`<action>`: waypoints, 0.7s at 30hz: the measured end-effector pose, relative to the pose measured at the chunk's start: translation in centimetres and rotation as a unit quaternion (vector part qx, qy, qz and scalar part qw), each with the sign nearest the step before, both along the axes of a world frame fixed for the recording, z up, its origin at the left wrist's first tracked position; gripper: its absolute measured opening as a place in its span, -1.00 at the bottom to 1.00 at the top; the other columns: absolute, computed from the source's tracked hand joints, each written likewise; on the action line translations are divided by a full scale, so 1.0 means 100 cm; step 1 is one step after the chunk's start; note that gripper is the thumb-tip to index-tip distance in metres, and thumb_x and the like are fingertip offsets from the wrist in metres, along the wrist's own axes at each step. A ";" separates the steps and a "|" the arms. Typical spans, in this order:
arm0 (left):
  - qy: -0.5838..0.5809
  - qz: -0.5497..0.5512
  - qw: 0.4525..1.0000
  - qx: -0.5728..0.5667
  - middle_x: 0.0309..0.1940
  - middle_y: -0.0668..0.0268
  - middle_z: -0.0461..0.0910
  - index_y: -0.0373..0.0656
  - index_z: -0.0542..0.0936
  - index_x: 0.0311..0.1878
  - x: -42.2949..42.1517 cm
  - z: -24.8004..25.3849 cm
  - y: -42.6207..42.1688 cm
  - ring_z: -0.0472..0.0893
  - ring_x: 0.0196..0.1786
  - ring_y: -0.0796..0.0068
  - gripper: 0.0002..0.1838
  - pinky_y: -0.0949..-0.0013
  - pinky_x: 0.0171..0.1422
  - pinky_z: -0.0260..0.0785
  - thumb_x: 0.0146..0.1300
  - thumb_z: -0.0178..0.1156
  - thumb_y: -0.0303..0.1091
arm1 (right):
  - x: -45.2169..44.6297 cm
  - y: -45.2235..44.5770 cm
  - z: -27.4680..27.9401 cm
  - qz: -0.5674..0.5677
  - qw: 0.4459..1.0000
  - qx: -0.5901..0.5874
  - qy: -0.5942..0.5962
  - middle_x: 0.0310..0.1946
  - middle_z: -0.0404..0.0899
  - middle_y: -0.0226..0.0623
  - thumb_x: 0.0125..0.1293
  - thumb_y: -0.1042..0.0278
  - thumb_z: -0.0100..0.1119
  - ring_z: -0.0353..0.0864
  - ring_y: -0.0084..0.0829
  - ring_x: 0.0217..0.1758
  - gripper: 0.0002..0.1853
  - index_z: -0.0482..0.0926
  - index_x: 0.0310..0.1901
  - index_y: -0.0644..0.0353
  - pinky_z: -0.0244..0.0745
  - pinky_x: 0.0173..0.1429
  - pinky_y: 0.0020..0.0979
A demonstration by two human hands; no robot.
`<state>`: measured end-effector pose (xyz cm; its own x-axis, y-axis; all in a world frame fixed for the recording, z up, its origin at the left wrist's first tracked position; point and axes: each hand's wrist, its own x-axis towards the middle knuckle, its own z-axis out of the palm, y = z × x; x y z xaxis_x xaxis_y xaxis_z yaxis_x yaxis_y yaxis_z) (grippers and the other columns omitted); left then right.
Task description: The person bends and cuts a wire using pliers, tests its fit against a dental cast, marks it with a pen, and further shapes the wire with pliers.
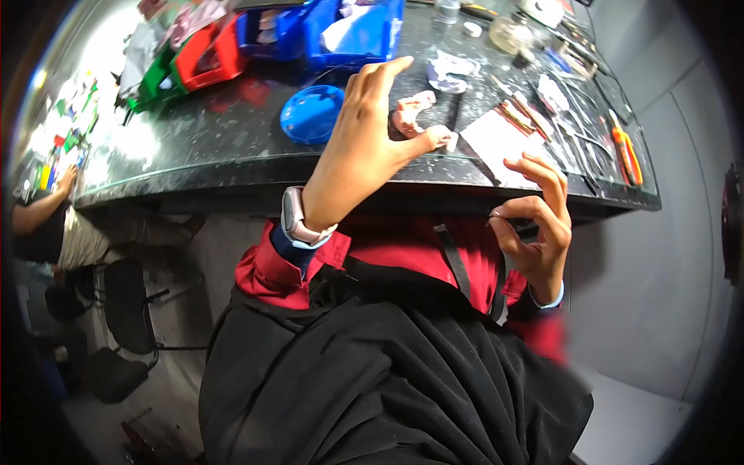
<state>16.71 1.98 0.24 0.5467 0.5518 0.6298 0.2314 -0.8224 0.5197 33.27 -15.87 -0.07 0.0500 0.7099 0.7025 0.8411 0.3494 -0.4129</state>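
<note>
My left hand [363, 136], with a watch on its wrist, is raised over the bench's front edge. Its fingers stretch forward and its thumb points right, well apart from them. Just beyond the thumb is a pink horseshoe-shaped dental cast [408, 115]; a small whitish piece [452, 142] shows at the thumb tip, and whether they touch I cannot tell. In front of the bench edge, my right hand [539, 221] has thumb and index tips pinched together, the other fingers loosely curled. Whatever tiny thing sits in that pinch is too small to name.
A blue round lid [311, 115] lies left of my left hand. Blue bins [353, 39], a red bin [208, 56] and a white sheet [492, 139] stand or lie on the bench. Orange-handled pliers [626, 151] are at right. Another person's arm [46, 208] shows far left.
</note>
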 end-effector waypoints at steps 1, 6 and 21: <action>0.009 -0.012 1.000 -0.013 0.12 0.06 0.43 -0.28 0.34 0.26 0.003 -0.002 0.000 0.46 0.18 0.18 -0.17 0.24 0.15 0.39 -0.04 0.48 -0.12 | 0.000 0.000 0.000 -0.003 1.000 0.001 0.004 0.03 0.59 -0.17 -0.26 0.56 0.40 0.42 -0.07 0.25 -0.77 0.63 -0.46 0.14 0.29 0.29 -0.14; 0.052 0.005 0.998 -0.024 0.03 -0.05 0.49 -0.29 0.25 0.30 0.015 -0.016 0.003 0.51 0.10 0.09 -0.05 0.19 0.17 0.37 -0.10 0.52 -0.07 | 0.002 -0.001 -0.004 -0.002 1.000 0.002 0.027 0.03 0.58 -0.17 -0.23 0.55 0.40 0.43 -0.08 0.23 -0.79 0.63 -0.47 0.14 0.30 0.27 -0.16; -0.189 -0.259 0.947 0.010 0.21 -0.15 0.32 -0.16 -0.05 0.37 -0.014 -0.022 -0.063 0.54 0.13 -0.02 0.11 0.22 0.07 0.54 -0.15 0.55 -0.46 | -0.028 0.003 0.001 0.046 0.988 0.043 0.144 0.03 0.58 -0.07 -0.12 0.43 0.38 0.37 -0.06 0.25 -0.85 0.66 -0.42 0.16 0.22 0.32 -0.15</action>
<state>15.29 -4.34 -1.93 0.4745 0.2561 0.8422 -0.4060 -0.7853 0.4675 30.43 -15.55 0.03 0.1934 0.6587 0.7271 0.6563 0.4640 -0.5950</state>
